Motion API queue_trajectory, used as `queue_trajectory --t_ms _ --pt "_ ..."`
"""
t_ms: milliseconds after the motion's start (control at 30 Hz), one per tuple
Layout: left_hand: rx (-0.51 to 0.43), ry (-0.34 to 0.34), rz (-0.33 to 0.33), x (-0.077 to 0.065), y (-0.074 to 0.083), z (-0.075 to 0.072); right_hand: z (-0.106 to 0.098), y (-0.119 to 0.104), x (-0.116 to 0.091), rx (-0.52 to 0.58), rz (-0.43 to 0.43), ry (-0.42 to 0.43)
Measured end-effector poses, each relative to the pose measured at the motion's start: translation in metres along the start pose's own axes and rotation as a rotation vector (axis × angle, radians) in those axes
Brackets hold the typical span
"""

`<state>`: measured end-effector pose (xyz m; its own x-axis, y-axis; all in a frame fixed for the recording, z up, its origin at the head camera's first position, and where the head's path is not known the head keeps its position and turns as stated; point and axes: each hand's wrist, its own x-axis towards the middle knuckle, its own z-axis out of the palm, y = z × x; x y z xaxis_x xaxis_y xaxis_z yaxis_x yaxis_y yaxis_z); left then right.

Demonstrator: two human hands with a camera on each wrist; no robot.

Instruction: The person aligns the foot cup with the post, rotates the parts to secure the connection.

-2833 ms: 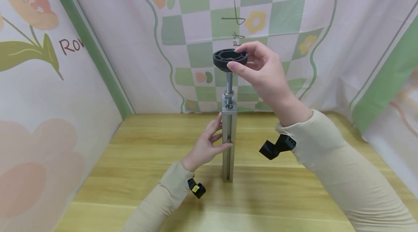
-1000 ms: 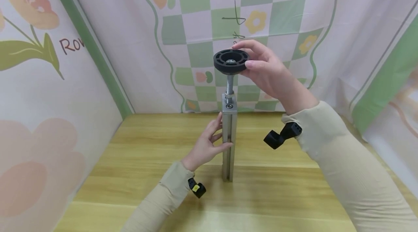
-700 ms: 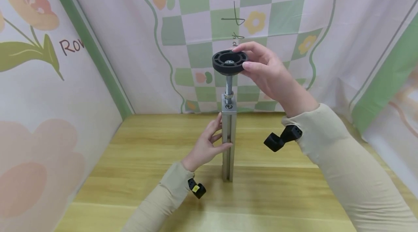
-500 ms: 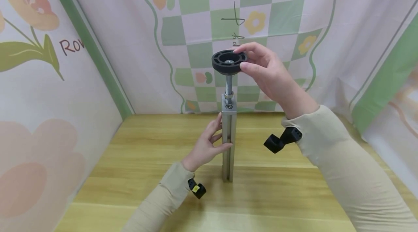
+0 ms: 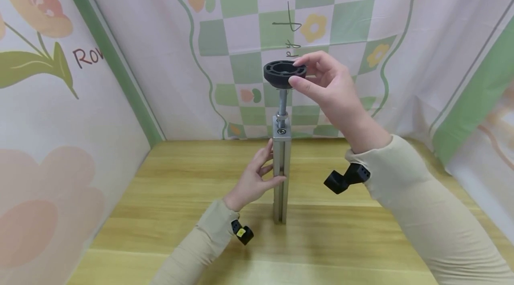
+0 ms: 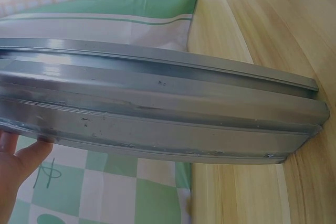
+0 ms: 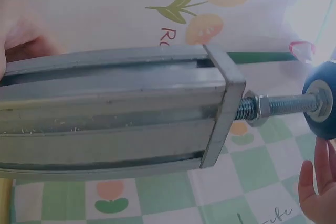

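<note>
Left hand (image 5: 253, 182) is gripping the metal profile (image 5: 282, 155), thumb on its front face and fingers along its left side, while the profile is standing upright on the desk (image 5: 341, 236), roughly midway between the left and right edges. Above it, the right hand (image 5: 335, 88) is pinching the rim of the black round foot (image 5: 278, 80), which is sitting atop a threaded bolt (image 5: 283, 101) rising from the end plate (image 5: 282, 135); beyond the desk's far edge, a checked curtain (image 5: 241, 30) is hanging.
</note>
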<state>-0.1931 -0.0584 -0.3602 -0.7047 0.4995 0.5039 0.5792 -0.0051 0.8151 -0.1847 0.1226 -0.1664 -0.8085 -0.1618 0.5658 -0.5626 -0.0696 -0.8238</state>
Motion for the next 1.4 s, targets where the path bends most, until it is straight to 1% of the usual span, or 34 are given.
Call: queue_trajectory --t_ms 100,233,300,400,500,633,733,800,900,1000,1067,1167,1233,1300,1400 --pt "0.000 0.005 0.004 0.000 0.000 0.001 0.005 -0.003 -0.002 -0.135 0.001 0.047" --pt "-0.010 0.007 -0.001 0.000 -0.001 0.001 0.014 -0.008 -0.005 -0.350 -0.013 0.132" --pt "-0.018 0.004 -0.004 0.000 -0.001 0.002 0.017 -0.009 -0.008 -0.407 -0.041 0.161" --pt "-0.023 0.000 -0.009 0.000 -0.001 0.002 0.021 -0.010 -0.011 -0.472 -0.092 0.195" --pt "-0.028 -0.001 -0.016 0.000 -0.001 0.003 0.024 -0.010 -0.013 -0.505 -0.125 0.214" --pt "-0.031 0.000 -0.014 0.000 -0.002 0.004 0.024 -0.008 -0.014 -0.509 -0.139 0.198" --pt "-0.031 0.003 -0.005 -0.001 -0.003 0.004 0.021 -0.005 -0.012 -0.439 -0.153 0.137" --pt "-0.032 0.008 0.004 -0.002 -0.003 0.004 0.018 -0.003 -0.009 -0.333 -0.163 0.069" --pt "-0.030 0.022 0.010 -0.002 -0.002 0.004 0.013 0.002 0.000 -0.091 -0.161 -0.058" --pt "-0.020 0.031 0.011 -0.002 -0.002 0.004 0.007 0.008 0.011 0.163 -0.117 -0.208" --pt "-0.012 0.034 0.004 -0.001 -0.001 0.003 0.004 0.011 0.018 0.274 -0.081 -0.307" --pt "-0.009 0.033 0.003 -0.001 -0.001 0.003 0.000 0.016 0.025 0.363 -0.053 -0.437" --pt "-0.006 0.031 0.003 0.000 -0.001 0.003 -0.001 0.019 0.027 0.402 -0.048 -0.496" --pt "-0.004 0.028 0.005 0.000 -0.002 0.003 -0.001 0.021 0.029 0.441 -0.048 -0.536" --pt "0.000 0.025 0.009 -0.001 -0.002 0.002 0.000 0.023 0.030 0.488 -0.039 -0.558"
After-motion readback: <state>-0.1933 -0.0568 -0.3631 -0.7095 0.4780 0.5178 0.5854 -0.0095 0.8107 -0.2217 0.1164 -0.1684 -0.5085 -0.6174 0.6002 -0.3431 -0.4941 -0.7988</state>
